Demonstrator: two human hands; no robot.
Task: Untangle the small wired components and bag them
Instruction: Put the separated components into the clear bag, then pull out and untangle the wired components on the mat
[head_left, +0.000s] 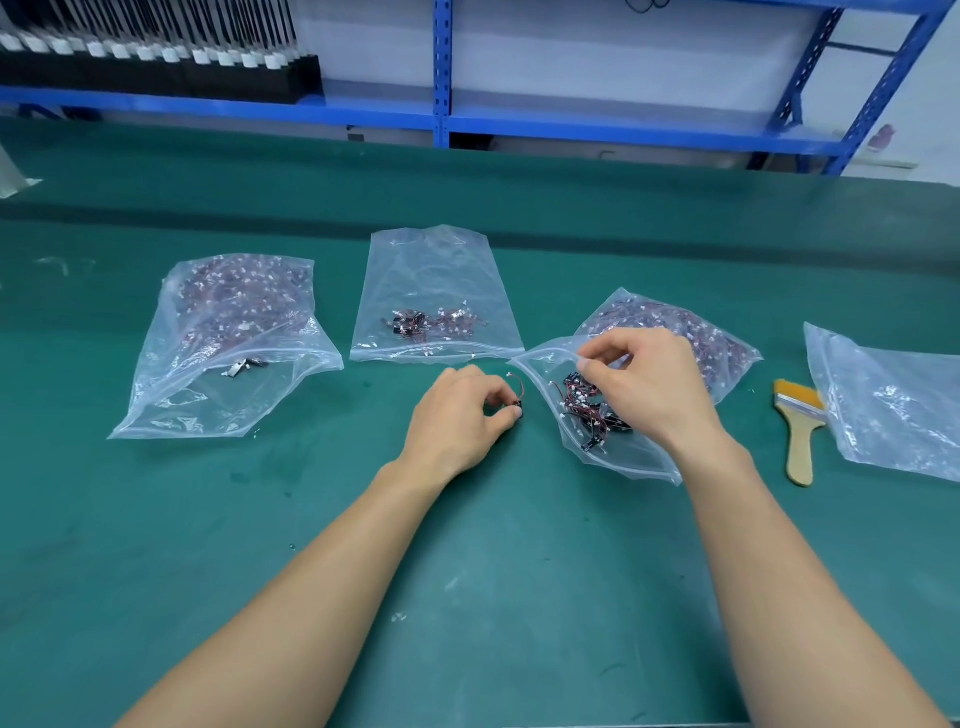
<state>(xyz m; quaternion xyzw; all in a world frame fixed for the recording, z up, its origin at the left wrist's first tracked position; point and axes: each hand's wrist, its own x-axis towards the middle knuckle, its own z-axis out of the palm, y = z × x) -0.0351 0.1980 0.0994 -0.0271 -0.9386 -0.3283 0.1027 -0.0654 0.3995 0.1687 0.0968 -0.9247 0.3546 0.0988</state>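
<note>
My left hand (457, 418) pinches one small black component with a red wire (517, 397) just above the green mat. To its right lies an open clear zip bag (613, 457) with a tangle of black parts and red wires (587, 410) at its mouth. My right hand (644, 384) pinches the bag's upper lip and holds the mouth open. Straight ahead lies a flat zip bag (436, 291) with a few loose components inside.
A fuller clear bag (228, 343) lies at the left, and another clear bag (893, 410) at the far right. Between the right-hand bags rests a wooden-handled brush (800, 426). Blue shelving (441, 73) stands behind the green table (493, 571).
</note>
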